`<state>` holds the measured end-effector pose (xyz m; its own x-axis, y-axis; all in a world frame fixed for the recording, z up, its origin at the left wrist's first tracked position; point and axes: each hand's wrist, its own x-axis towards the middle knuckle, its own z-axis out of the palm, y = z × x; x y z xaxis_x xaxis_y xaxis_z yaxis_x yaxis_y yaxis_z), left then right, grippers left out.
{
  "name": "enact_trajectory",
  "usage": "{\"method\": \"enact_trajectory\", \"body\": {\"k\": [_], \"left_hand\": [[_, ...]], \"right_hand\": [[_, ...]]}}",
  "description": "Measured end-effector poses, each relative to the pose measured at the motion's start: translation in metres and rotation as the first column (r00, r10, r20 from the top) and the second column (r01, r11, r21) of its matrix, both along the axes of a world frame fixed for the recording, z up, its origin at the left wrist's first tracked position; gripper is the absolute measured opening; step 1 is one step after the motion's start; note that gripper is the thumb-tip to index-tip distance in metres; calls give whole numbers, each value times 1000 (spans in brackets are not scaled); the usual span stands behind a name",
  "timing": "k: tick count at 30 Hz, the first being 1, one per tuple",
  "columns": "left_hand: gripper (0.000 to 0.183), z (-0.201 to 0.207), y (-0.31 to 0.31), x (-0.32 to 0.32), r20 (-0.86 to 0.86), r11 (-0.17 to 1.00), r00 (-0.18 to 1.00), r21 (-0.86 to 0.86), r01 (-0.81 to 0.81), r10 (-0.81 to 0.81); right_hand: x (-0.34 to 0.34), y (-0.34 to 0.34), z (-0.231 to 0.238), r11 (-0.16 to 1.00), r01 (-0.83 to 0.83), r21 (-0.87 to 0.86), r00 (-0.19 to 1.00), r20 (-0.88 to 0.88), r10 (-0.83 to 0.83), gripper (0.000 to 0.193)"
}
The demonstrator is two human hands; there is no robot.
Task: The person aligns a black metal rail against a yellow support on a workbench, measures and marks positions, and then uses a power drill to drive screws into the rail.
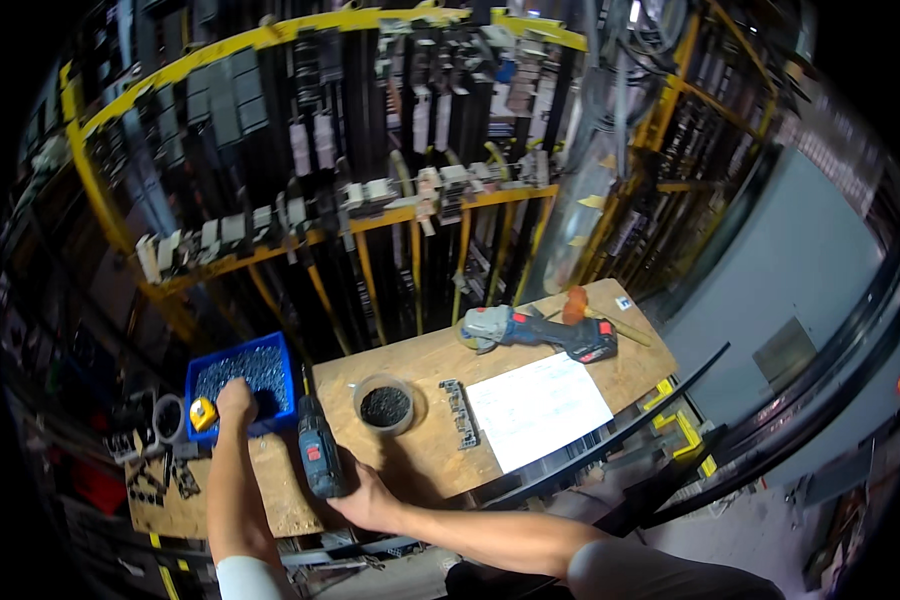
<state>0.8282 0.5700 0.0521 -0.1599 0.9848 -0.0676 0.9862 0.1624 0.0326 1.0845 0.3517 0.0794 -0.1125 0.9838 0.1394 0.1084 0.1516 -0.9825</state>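
A blue plastic bin (288,392) of small dark metal fasteners, apparently screws (260,368), stands at the left end of the wooden bench. My left hand (236,403) is down at the bin's near side with its fingers curled; their tips are hidden, so what they hold does not show. A yellow tape measure (202,413) lies beside this hand at the bin's left corner. My right hand (372,497) grips a cordless drill (317,452) at its rear, the long bit pointing away from me. Right of the drill sits a clear round tub (411,405) of small black pieces.
On the wooden bench (425,458) lie a slotted dark strip (459,413), a white paper sheet (540,408), an angle grinder (530,330) and an orange-headed mallet (576,304). Small black parts (150,485) lie at the left end. A yellow rack (300,243) of long profiles stands behind.
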Motion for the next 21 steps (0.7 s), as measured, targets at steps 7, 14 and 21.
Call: {"method": "enact_trajectory", "body": {"k": [7,14,21], "left_hand": [[19,-37,11,-38,-90,979,991,169,117,-102],[10,-53,20,-43,-141,907,966,334,254,-219],[15,-63,40,-63,-40,901,970,365,237,-239]], "right_hand": [[123,-89,99,978,-181,99,982,76,174,39],[231,-216,111,991,21,-133,983,-176,-45,41],[273,-300,138,958,286,-8,950,132,-282,51]]}}
